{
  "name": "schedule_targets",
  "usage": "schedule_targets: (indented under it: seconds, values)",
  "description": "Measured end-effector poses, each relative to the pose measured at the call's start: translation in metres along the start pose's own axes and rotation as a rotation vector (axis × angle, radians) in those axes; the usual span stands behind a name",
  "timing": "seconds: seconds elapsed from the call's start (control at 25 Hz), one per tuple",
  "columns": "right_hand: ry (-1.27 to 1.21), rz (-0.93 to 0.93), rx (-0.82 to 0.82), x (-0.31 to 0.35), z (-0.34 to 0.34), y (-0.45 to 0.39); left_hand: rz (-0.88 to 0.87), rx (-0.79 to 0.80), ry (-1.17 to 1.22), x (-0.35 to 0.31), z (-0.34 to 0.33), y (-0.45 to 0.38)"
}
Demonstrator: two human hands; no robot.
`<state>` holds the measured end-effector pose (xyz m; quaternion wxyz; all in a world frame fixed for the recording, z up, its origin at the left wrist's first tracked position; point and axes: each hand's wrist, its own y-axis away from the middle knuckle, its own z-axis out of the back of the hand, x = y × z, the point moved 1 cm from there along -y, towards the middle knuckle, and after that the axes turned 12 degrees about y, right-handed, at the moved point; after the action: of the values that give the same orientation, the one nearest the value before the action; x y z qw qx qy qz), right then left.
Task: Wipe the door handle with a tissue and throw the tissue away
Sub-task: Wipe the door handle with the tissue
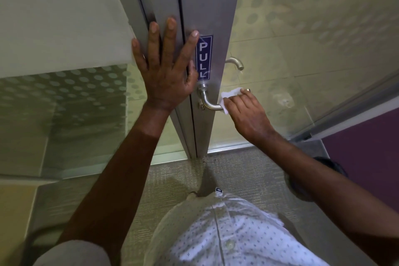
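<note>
On the far left, a frosted glass panel (64, 97) with a dotted pattern is standing beside the metal door frame (164, 2). The left hand (166, 71) is pressing flat against that frame, its fingers (154, 34) spreading wide and pointing upward, gripping nothing; the thumb is reaching across the seam toward a blue PULL sticker (204, 58) on the door's metal stile (211, 6). Just below the sticker, the door handle (207, 99) is projecting from the stile, a curved silver lever bending out toward the right.

Moving right, the right hand (246, 112) is closing around the outer end of the lever, with a white tissue (230, 94) caught between the palm and the metal. The tissue is showing above and below the fingers, wrapping the lever so that the hand is touching the handle only through it. A second, matching handle (235, 63) is showing through the glass door leaf (313, 39) a little higher up, on the other side.

Lower in the view, a patterned white shirt (226, 233) is filling the bottom centre, and woven carpet (172, 179) is covering the floor up to the door's threshold. At the far right, a purple wall (367, 142) is running alongside the door.
</note>
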<state>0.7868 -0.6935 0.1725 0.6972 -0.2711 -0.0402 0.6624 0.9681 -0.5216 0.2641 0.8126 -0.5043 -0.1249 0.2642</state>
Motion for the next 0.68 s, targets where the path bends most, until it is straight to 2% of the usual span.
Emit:
schedule_targets:
  seconds: [0.2, 0.36, 0.56, 0.68]
  values:
    - [0.005, 0.209, -0.078, -0.035, -0.010, -0.006, 0.002, 0.005, 0.006, 0.000, 0.002, 0.000]
    - [-0.116, 0.327, 0.006, -0.052, -0.011, -0.022, -0.014, 0.025, -0.008, 0.000, 0.003, -0.002]
    - [-0.181, 0.293, 0.173, -0.050, 0.000, -0.040, -0.017, 0.033, -0.005, -0.001, 0.005, -0.003]
    - [-0.202, 0.262, 0.174, -0.049, 0.001, -0.033, -0.020, 0.036, 0.004, -0.001, 0.006, -0.005]
